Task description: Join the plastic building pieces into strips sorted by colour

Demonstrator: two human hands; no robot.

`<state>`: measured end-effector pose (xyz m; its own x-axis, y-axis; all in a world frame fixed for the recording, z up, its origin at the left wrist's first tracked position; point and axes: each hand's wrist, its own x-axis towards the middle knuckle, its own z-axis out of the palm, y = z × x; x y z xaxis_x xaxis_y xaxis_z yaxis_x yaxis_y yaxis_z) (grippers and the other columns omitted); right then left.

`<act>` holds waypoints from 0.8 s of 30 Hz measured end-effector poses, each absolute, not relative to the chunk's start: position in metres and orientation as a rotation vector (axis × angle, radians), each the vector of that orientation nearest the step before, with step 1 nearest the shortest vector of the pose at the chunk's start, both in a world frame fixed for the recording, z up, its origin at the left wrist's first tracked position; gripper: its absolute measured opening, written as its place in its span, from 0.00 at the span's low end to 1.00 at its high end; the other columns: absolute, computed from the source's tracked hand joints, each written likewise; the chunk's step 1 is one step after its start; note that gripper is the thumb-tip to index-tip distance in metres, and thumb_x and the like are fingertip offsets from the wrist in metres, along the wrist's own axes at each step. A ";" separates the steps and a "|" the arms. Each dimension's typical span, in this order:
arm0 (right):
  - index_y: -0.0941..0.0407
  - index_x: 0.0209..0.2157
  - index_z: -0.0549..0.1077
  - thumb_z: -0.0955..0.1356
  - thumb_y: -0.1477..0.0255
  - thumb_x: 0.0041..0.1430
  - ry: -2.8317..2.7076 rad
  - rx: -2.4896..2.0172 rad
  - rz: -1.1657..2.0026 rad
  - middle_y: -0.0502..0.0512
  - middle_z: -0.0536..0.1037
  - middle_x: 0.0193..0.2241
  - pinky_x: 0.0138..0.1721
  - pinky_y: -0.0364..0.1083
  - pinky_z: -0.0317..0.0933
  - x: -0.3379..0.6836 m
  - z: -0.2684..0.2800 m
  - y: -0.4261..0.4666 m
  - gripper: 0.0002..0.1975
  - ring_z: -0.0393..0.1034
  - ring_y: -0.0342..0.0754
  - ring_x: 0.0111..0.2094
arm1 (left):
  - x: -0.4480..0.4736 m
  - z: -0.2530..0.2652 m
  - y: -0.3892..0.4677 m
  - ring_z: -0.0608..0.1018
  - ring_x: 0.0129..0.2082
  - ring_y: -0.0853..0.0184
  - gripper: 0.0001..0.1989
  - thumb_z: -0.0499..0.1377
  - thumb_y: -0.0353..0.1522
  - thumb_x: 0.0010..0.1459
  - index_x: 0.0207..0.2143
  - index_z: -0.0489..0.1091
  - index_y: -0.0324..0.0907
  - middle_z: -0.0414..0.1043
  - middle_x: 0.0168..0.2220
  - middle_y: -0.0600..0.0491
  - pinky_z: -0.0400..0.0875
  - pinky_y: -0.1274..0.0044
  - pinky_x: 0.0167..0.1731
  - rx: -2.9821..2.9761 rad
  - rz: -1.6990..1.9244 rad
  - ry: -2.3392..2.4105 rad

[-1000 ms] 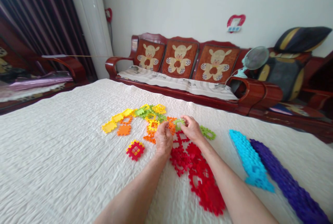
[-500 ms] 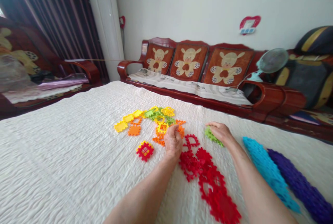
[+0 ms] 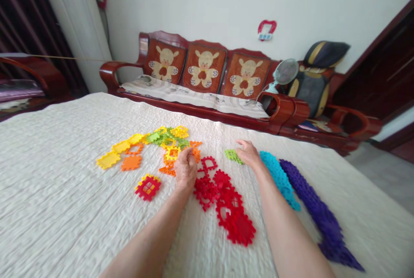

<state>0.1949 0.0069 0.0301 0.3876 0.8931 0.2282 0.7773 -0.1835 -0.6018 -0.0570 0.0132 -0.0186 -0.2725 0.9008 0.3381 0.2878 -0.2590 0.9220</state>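
My left hand is closed in a curl over the pile of orange and yellow pieces. The back of the hand hides what its fingers hold, if anything. Orange interlocking plastic tiles lie against its left side, and red tiles lie just to its right. My right hand has its fingers apart, beside a small group of green tiles resting on the white quilted cover. Further left are yellow tiles, a lone orange tile and a red tile with a window over a yellow one.
Right of my right forearm lie a row of light blue tiles and a longer row of purple tiles. More green tiles lie among yellow ones at the back. A wooden sofa and a small fan stand beyond the quilted cover.
The view has swung to the right, so everything sits further left. My right hand's fingers have lifted and spread off the green tiles. My left hand keeps its curl by the orange tiles.
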 end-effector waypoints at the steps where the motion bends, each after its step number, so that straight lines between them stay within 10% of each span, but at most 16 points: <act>1: 0.58 0.46 0.77 0.67 0.72 0.47 -1.440 -1.996 0.196 0.62 0.79 0.45 0.50 0.50 0.65 0.193 0.026 0.004 0.21 0.73 0.53 0.46 | -0.057 -0.018 0.013 0.79 0.40 0.61 0.15 0.52 0.30 0.56 0.39 0.77 0.40 0.79 0.38 0.47 0.72 0.66 0.47 1.471 1.564 1.485; 6: 0.59 0.52 0.72 0.68 0.62 0.53 -1.618 -2.025 0.077 0.65 0.75 0.51 0.55 0.55 0.61 0.174 0.003 -0.014 0.26 0.69 0.57 0.52 | -0.057 -0.016 0.011 0.79 0.39 0.62 0.15 0.52 0.28 0.55 0.39 0.77 0.42 0.79 0.37 0.48 0.73 0.67 0.46 1.477 1.574 1.486; 24: 0.56 0.52 0.69 0.64 0.74 0.45 -1.597 -1.681 0.050 0.62 0.73 0.50 0.58 0.55 0.59 0.150 0.000 -0.053 0.28 0.67 0.56 0.53 | -0.059 -0.014 0.010 0.79 0.37 0.64 0.13 0.54 0.31 0.54 0.37 0.78 0.43 0.80 0.34 0.51 0.73 0.69 0.45 1.499 1.569 1.479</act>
<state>0.1499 -0.0527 0.0003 0.2024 0.8548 0.4779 0.8230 0.1160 -0.5561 -0.0592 0.0098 -0.0142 -0.2610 0.8958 0.3598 0.3067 -0.2765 0.9108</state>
